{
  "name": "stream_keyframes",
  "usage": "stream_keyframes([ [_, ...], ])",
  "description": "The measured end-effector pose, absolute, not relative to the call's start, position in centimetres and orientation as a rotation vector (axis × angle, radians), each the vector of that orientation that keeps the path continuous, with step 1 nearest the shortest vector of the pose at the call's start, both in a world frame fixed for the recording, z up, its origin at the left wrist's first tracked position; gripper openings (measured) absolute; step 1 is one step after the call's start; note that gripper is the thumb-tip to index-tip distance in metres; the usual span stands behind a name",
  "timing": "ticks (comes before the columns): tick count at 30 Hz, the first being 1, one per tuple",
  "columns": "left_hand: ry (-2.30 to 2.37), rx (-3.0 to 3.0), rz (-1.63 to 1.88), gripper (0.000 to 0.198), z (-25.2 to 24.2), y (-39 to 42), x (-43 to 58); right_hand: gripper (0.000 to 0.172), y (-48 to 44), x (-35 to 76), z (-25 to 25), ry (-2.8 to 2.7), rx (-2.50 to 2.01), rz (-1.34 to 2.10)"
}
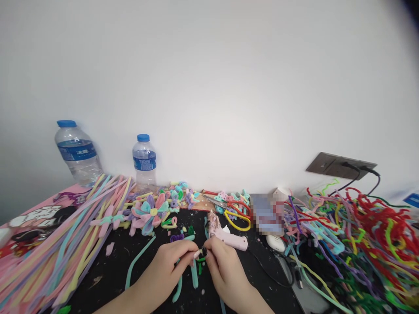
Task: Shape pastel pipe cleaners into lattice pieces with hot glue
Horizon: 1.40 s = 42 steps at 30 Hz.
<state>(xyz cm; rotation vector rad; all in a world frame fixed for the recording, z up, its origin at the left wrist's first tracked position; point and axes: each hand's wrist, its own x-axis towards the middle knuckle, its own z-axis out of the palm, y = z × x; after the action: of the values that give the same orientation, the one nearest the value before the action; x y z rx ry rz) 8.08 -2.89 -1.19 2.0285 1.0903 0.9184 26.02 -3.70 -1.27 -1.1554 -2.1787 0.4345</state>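
My left hand (166,266) and my right hand (225,272) meet low in the middle of the black table. Their fingertips pinch together on a small dark green pipe-cleaner piece (203,254). Both hands are closed in a pinch. Teal pipe-cleaner strips (139,259) lie on the table under and beside the hands. A pink glue gun (227,235) lies just behind my right hand. A finished pastel pipe-cleaner flower (150,212) sits further back on the left.
A fan of long pastel pipe cleaners (65,244) covers the left. A tangled heap of bright pipe cleaners (360,235) fills the right. Two water bottles (77,152) (144,161) stand by the wall. Scissors (216,201), a white earbud case (275,243), and a wall socket (340,165) with cables.
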Motion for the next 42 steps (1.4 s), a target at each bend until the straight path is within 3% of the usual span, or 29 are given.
stream_keyframes([
  [11,1.150,2.142,0.958,0.019,-2.4,-3.1,7.4,0.027,-3.5,26.0,-1.3,-2.209,-1.108,0.402],
  [18,1.161,2.219,0.907,0.020,-2.4,-3.6,7.3,0.016,-3.4,26.0,-1.4,-2.249,-1.125,0.430],
  [42,1.240,2.244,0.830,0.020,-3.3,-4.3,7.5,0.016,-3.7,25.9,-1.5,-2.279,-1.142,0.441],
])
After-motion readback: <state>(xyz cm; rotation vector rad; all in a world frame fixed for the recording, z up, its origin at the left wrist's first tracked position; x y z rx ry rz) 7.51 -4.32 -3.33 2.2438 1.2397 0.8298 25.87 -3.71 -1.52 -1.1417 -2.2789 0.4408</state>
